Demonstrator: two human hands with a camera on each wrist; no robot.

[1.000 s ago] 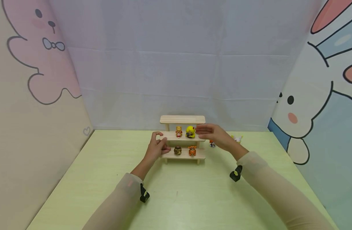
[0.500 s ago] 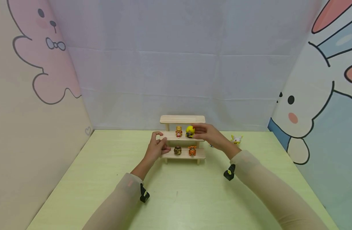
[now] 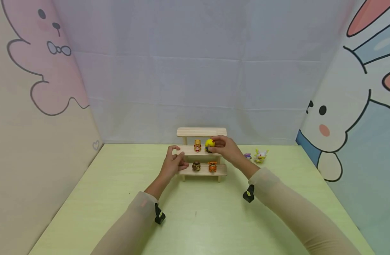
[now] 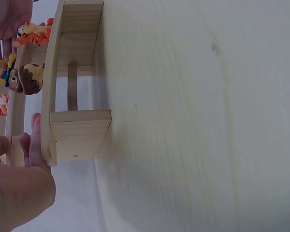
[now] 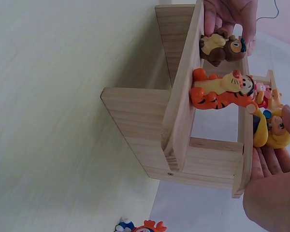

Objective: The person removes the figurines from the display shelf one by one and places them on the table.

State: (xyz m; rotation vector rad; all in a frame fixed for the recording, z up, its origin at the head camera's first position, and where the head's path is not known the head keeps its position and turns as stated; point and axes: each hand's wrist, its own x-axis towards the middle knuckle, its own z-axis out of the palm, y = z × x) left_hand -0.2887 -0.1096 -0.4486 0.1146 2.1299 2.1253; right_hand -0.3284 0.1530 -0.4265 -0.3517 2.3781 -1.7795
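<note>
A three-tier wooden display shelf (image 3: 190,132) stands on the table. My left hand (image 3: 172,163) grips its left end; in the left wrist view fingertips touch the lowest board's end. On the middle tier, my right hand (image 3: 229,150) holds a yellow-haired doll figurine (image 3: 209,142) between thumb and fingers. The right wrist view shows its yellow hair (image 5: 279,135) partly behind the thumb. Left of the doll stands a small yellow-orange bear figurine (image 3: 197,146) in red. On the lowest tier are a brown owl figurine (image 3: 196,166) and an orange striped tiger figurine (image 3: 212,166).
Right of the shelf, on the table, stand a white-and-yellow figurine (image 3: 261,156) and a small purple one (image 3: 247,156). The right wrist view shows a red-and-blue figurine (image 5: 147,227) at its lower edge. A pale cloth wall (image 3: 195,71) rises behind the table.
My right hand has moved left from beside the yellow-haired doll and now holds it. The purple figurine has come into view behind the right wrist. My left hand stays at the shelf.
</note>
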